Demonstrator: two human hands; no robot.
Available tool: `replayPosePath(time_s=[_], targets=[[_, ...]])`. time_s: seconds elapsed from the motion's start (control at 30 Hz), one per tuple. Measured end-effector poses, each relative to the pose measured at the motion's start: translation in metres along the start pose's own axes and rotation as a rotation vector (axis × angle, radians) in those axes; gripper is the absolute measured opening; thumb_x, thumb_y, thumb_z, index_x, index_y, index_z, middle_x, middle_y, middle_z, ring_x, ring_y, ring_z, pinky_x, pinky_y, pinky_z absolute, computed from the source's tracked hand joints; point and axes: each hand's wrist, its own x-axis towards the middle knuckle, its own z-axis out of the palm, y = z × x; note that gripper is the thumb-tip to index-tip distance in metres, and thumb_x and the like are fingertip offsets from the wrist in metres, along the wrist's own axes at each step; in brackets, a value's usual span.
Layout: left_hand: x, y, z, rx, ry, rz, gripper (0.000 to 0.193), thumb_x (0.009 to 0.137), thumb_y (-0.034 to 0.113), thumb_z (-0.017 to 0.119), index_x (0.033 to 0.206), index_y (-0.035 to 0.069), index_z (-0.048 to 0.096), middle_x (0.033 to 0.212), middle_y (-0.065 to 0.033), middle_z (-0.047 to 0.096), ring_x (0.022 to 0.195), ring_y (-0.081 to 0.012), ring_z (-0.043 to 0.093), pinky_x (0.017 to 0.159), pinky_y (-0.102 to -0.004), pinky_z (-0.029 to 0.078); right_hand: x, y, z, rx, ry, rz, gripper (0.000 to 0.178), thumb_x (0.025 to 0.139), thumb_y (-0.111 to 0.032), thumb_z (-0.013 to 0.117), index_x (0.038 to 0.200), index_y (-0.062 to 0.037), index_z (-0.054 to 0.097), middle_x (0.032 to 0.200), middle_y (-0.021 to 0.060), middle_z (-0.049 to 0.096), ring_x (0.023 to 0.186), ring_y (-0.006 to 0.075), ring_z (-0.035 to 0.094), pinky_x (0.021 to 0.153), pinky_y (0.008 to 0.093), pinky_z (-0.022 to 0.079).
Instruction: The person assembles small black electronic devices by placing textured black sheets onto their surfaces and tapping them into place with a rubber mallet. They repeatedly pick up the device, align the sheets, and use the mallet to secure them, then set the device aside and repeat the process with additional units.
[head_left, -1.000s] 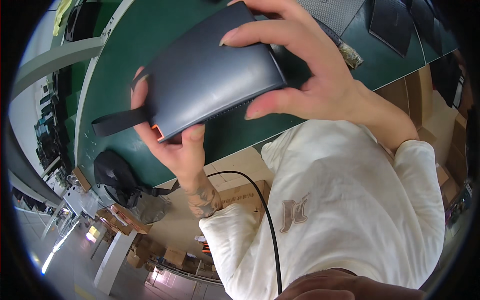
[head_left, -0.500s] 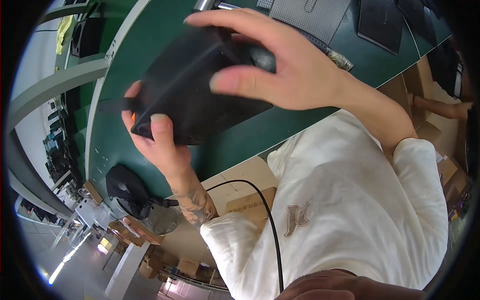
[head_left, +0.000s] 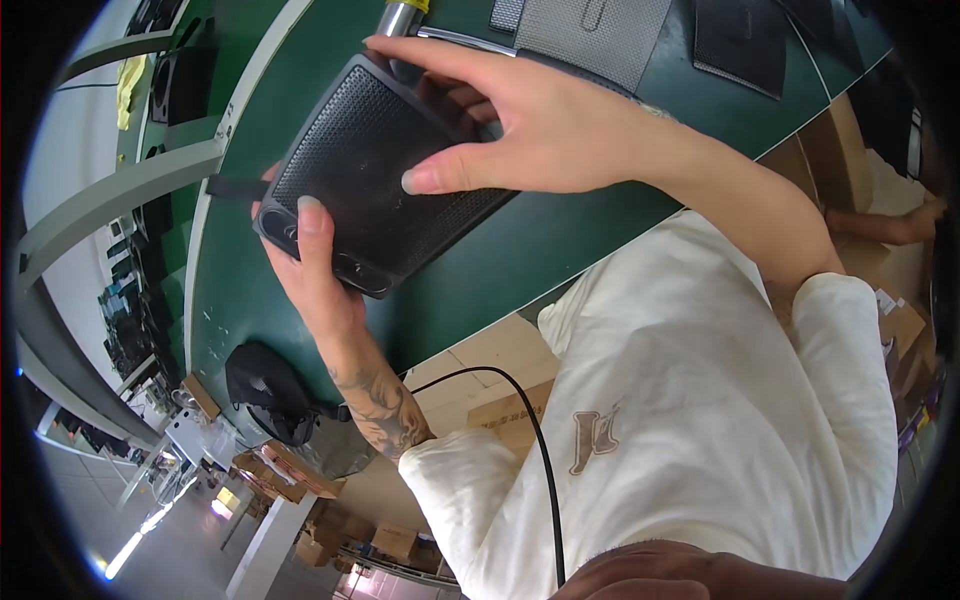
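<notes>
A black speaker (head_left: 375, 160) with a perforated grille face is held tilted above the green table. My left hand (head_left: 318, 265) grips its lower left end, thumb pressed on the front near round recessed details, the other fingers mostly hidden behind. My right hand (head_left: 550, 120) spans the upper right side, forefinger along the top edge and thumb laid on the grille. A short black strap (head_left: 238, 187) sticks out from the speaker's left end. The speaker's back cannot be seen.
Beyond my hands lie a grey perforated panel (head_left: 600, 35), black panels (head_left: 740, 50) and a metal cylinder (head_left: 400, 18) with a yellow end. A black bag (head_left: 268, 390) sits by the table's near left edge. A grey curved frame (head_left: 130, 190) stands left. Another person's arm (head_left: 885, 228) shows at right.
The speaker has turned so its grille faces up more plainly, and an orange spot at its left end no longer shows. My right hand has shifted a little left; both hands keep their hold.
</notes>
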Motion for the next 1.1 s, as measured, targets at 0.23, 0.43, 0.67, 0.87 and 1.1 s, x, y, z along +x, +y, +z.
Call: replayPosePath(time_s=[0.23, 0.43, 0.67, 0.87, 1.1], targets=[[-0.013, 0.001, -0.031, -0.025, 0.147, -0.086, 0.050, 0.099, 0.026, 0.070, 0.137, -0.001, 0.052, 0.124, -0.0107, 0.063, 0.110, -0.0197, 0.062, 0.098, -0.0338, 0.050, -0.015, -0.020, -0.035, -0.883, -0.008, -0.245, 0.059, 0.092, -0.026, 0.073, 0.141, -0.0001, 0.053, 0.122, 0.0222, 0.062, 0.111, 0.0330, 0.064, 0.093, 0.0413, 0.053], [0.000, -0.016, -0.045, -0.255, 0.218, -0.199, 0.053, 0.099, 0.019, 0.068, 0.144, -0.002, 0.049, 0.123, -0.0125, 0.062, 0.112, -0.0227, 0.065, 0.094, -0.0336, 0.055, 0.010, -0.035, -0.042, -1.361, -0.241, -0.134, 0.058, 0.085, -0.011, 0.070, 0.138, 0.0022, 0.050, 0.104, 0.0204, 0.062, 0.097, 0.0357, 0.065, 0.074, 0.0433, 0.053], [0.001, -0.014, -0.032, -0.237, 0.178, -0.095, 0.063, 0.097, 0.018, 0.069, 0.152, 0.001, 0.041, 0.125, -0.0180, 0.059, 0.111, -0.0271, 0.066, 0.095, -0.0381, 0.057, 0.043, -0.035, -0.047, -0.927, -0.171, -0.064, 0.056, 0.092, -0.004, 0.060, 0.145, 0.0053, 0.045, 0.079, 0.0136, 0.065, 0.070, 0.0265, 0.068, 0.062, 0.0398, 0.051], [-0.001, -0.012, -0.032, -0.279, 0.169, -0.099, 0.062, 0.096, 0.016, 0.070, 0.150, 0.001, 0.043, 0.118, -0.0155, 0.061, 0.107, -0.0252, 0.067, 0.092, -0.0371, 0.059, 0.013, -0.105, -0.035, -0.077, -0.208, 0.113, 0.051, 0.097, -0.009, 0.064, 0.146, 0.0011, 0.055, 0.083, 0.0058, 0.064, 0.068, 0.0070, 0.056, 0.060, 0.0245, 0.043], [0.006, -0.016, -0.031, -0.292, 0.163, -0.110, 0.061, 0.095, 0.018, 0.072, 0.147, 0.000, 0.047, 0.116, -0.0138, 0.060, 0.106, -0.0216, 0.067, 0.092, -0.0338, 0.057, 0.000, -0.085, -0.024, -0.443, -0.339, -0.040, 0.051, 0.089, 0.004, 0.062, 0.140, 0.0017, 0.063, 0.066, -0.0038, 0.052, 0.057, 0.0041, 0.041, 0.053, 0.0237, 0.031]])
